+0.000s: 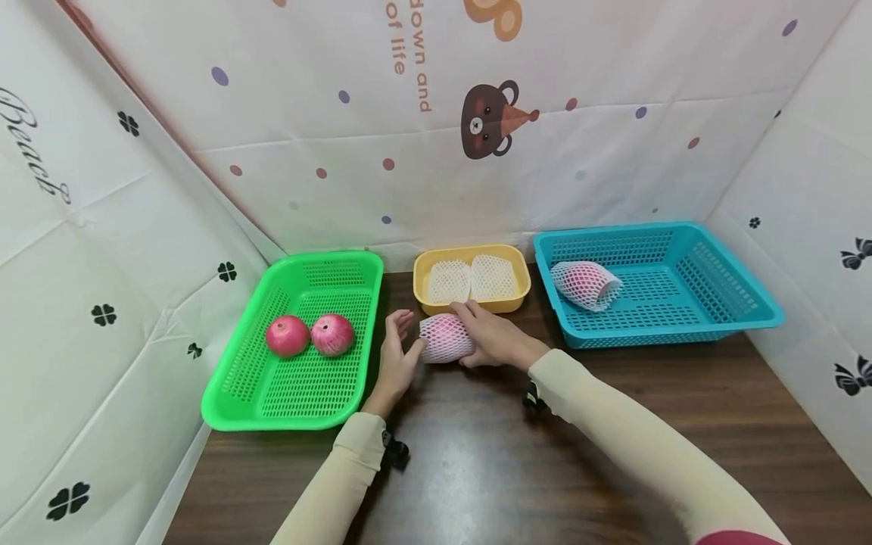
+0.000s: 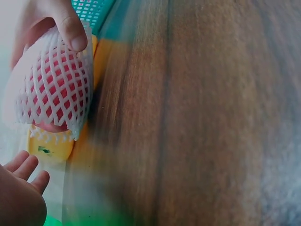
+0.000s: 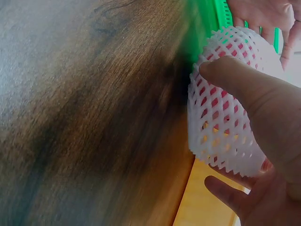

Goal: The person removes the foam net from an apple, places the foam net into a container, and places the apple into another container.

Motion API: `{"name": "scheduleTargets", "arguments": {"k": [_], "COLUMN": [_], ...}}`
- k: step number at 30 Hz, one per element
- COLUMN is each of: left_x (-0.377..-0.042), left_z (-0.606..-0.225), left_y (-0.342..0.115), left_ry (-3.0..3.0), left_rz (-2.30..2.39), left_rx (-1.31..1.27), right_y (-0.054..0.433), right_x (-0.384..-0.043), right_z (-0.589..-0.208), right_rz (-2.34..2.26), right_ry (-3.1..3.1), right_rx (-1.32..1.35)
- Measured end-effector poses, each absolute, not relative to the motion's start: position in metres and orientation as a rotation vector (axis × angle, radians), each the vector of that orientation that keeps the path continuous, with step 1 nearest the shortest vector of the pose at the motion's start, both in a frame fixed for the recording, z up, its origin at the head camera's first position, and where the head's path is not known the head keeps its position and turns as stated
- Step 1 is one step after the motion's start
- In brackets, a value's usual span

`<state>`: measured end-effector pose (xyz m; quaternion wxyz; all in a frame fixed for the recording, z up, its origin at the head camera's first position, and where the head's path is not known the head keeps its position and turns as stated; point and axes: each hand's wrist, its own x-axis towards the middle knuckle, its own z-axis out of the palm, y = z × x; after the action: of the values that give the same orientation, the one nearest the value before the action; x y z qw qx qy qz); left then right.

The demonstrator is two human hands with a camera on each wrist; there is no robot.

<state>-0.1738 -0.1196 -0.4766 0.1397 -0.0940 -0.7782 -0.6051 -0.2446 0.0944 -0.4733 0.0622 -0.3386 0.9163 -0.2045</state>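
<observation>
1. Just in front of the yellow bin (image 1: 504,305), near the table's (image 1: 463,446) back edge: netted fruit (image 1: 446,338), pink-red skin showing through white foam mesh, lying sideways between my hands.
2. My right hand (image 1: 497,337) has it. Thumb pressed on the mesh, fingers round the other side, so I'm pinching net and fruit together at the right end.
3. My left hand (image 1: 397,356) is at the other end, fingers spread, palm facing the fruit. Thumb is right by the net's rim; can't tell if it touches. The left wrist view shows a gap between the other fingertips and the mesh.
4. Yellow bin holds two flat foam nets (image 1: 450,281), side by side, pale, mesh pattern clear.
5. Left of me: green basket (image 1: 306,397), two bare red fruits (image 1: 287,336) close together, the right one paler and streaked.
6. Right of me: blue basket (image 1: 668,291), one wrapped fruit (image 1: 584,286) in white mesh at its left end, tilted.
7. Cream sleeves (image 1: 599,409) on both my arms, dark wrist gear (image 1: 397,452) below the cuffs.
8. Behind it all: pale printed sheet (image 1: 613,174) with dots and a brown bear (image 1: 486,125).
</observation>
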Motion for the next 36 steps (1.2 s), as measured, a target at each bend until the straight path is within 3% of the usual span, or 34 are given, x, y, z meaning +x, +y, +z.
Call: {"name": "scheduleTargets", "arguments": {"k": [11,21,36], "left_x": [-0.174,-0.192,-0.195], "left_z": [-0.479,-0.518,-0.52], "left_y": [-0.125,-0.136,-0.135], "left_ry": [-2.241,-2.183,-2.227], "left_rz": [-1.784,-1.82,-1.732], "left_rx": [-0.264,-0.256,-0.144], "right_y": [0.108,0.127,0.145], "right_x": [-0.241,-0.236,-0.229], "right_z": [-0.474,-0.475,-0.476], "right_rz": [-0.603,-0.643,-0.653], "right_ry": [2.803,2.846,2.884], "right_rx": [-1.004,-0.955,-0.841]}}
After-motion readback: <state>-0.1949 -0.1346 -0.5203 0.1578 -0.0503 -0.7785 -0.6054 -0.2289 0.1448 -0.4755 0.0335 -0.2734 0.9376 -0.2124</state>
